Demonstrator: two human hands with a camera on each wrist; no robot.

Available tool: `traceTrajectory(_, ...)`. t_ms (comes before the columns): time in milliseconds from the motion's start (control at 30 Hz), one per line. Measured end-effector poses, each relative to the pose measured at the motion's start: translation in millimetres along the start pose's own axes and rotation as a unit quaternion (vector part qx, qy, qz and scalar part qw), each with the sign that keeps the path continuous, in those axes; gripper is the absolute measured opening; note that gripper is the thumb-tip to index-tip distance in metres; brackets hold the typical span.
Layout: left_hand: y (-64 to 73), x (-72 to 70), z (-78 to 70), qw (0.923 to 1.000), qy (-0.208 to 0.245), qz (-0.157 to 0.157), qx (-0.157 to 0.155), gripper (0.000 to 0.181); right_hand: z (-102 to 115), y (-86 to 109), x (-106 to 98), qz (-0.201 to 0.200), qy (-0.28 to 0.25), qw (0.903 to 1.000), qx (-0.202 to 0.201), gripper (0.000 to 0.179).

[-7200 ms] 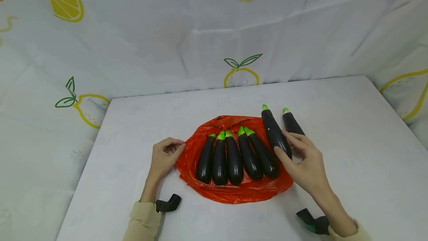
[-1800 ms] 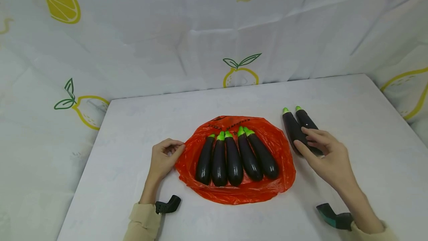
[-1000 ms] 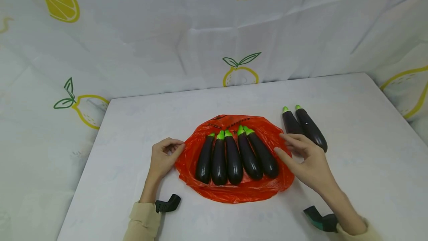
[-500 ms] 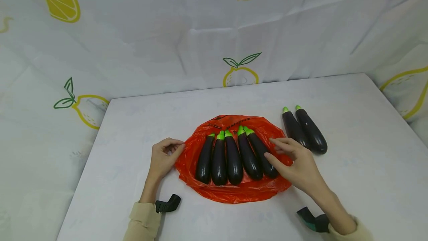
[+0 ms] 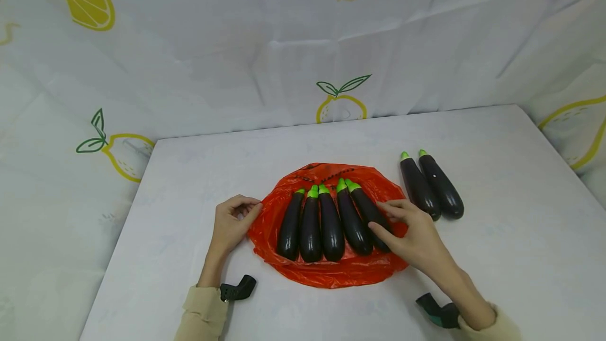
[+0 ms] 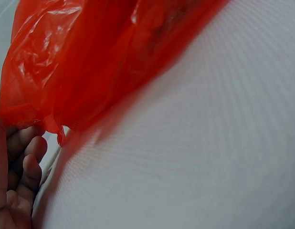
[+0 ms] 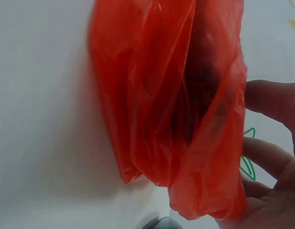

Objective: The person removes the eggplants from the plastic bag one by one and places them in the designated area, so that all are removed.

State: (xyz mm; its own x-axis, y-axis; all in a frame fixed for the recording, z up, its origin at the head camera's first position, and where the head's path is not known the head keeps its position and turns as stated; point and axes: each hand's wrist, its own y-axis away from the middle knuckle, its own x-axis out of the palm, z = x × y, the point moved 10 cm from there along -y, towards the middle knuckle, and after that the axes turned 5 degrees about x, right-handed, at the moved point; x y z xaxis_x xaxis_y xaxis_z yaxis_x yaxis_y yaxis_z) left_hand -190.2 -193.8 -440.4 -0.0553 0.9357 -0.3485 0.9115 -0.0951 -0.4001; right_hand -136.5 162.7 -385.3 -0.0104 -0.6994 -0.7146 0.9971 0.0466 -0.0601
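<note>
Several glossy dark purple eggplants with bright green stems lie side by side in a red plastic bag (image 5: 293, 272), spread open on the white table. My left hand (image 5: 233, 223) pinches the bag's left edge between thumb and fingers; the left wrist view shows its curled fingers (image 6: 28, 162) below the red film. My right hand (image 5: 416, 236) is at the rightmost eggplant (image 5: 363, 201) in the bag, thumb on its left side and fingers on its right. In the right wrist view the bag (image 7: 152, 95) hides the eggplant and my fingertips.
Two more eggplants, one nearer (image 5: 418, 186) and one farther right (image 5: 442, 186), lie together on the white table (image 5: 521, 214) right of the bag. A white cloth (image 5: 213, 57) with lemon prints hangs behind the table. Black wrist cameras sit on both forearms.
The right hand has set an eggplant from the bag down beside the other on the right, let go, and moved back left to the rightmost bagged eggplant. The left hand stays at the bag's edge.
</note>
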Motion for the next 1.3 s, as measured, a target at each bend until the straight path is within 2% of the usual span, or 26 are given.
traceTrajectory(833,0.5,0.2,3.0,0.9999,0.005,-0.005,-0.012,0.011,-6.3,-3.9,11.1,0.032,0.022,0.9990,0.023,0.056)
traceTrajectory(1300,-0.2,0.5,3.1,1.0000,-0.001,0.002,-0.007,0.009,-8.3,-4.6,12.9,0.039,0.022,0.9984,0.033,0.055)
